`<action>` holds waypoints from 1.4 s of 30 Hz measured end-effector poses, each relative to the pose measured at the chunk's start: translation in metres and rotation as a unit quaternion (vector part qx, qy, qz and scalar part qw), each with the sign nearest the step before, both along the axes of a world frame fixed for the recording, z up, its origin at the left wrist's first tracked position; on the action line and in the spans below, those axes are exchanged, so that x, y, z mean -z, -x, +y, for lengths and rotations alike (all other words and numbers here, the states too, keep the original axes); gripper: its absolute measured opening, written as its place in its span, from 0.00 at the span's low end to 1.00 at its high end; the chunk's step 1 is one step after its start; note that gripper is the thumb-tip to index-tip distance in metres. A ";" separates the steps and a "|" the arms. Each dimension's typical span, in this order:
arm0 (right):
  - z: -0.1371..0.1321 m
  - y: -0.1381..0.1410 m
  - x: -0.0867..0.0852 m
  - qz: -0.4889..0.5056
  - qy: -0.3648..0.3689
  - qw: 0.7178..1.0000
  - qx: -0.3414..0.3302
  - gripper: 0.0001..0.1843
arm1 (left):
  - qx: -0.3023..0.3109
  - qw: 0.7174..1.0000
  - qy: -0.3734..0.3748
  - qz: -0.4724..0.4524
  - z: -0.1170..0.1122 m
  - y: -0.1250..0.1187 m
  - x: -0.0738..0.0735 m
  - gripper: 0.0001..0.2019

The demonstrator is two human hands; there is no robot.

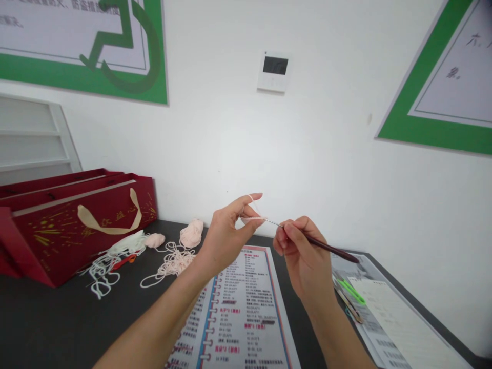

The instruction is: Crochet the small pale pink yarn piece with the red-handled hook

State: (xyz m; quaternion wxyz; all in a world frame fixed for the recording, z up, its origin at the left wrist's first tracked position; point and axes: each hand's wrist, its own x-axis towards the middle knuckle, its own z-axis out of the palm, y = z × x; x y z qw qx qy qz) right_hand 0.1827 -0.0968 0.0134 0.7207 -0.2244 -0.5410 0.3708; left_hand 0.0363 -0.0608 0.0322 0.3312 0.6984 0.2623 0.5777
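Observation:
Between thumb and fingers, my left hand pinches a small strip of pale pink crochet, with a strand of yarn looped over the raised index finger. My right hand grips a crochet hook with a dark brown handle. The hook's thin metal shaft points left, and its tip meets the crochet at my left fingertips. Under both hands lies a printed pattern sheet with a ring-binding design. A loose tangle of pale pink yarn and a pink ball of yarn rest left of my left hand.
Dark red gift bags stand at the left on the black table. White yarn lies before them. On the right are a notepad, a bright green tool and papers. A white wall rises behind.

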 end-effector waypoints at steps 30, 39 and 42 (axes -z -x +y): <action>0.014 -0.007 0.027 -0.340 -0.363 0.787 0.364 0.16 | 0.222 0.948 0.196 -0.119 -0.005 -0.012 0.001 0.24; 0.011 -0.013 0.010 -0.122 -0.124 0.985 0.013 0.06 | 0.264 0.922 0.251 -0.129 0.006 0.006 -0.004 0.20; 0.012 -0.022 0.006 -0.126 -0.102 0.987 -0.014 0.05 | 0.258 0.928 0.247 -0.109 0.010 0.012 -0.005 0.19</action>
